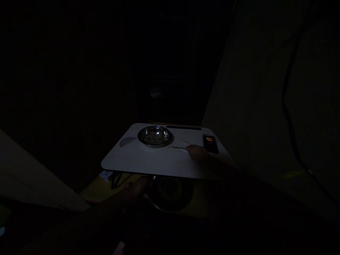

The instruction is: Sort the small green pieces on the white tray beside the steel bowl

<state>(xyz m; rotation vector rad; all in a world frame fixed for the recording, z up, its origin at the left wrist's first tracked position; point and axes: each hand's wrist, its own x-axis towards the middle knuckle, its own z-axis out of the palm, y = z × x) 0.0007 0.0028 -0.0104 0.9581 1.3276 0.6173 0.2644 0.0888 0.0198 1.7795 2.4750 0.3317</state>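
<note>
"What does the head view show?"

"A right hand (pixel 198 154) rests low on a white lap board (pixel 127 159), forearm coming in from the right, fingers closed on a pale slender stick (pixel 183 149). Its tip lies just beside a row of green mung beans (pixel 175 147)."

"Any craft to it?"

"A flat, slow stroke suits beans that small. A steel bowl (pixel 154 128) of beans stands just beyond."

"And the left hand (pixel 138 187)?"

"Below the board, near a dark metal bowl (pixel 172 209); too dim to tell what its fingers do."
</note>
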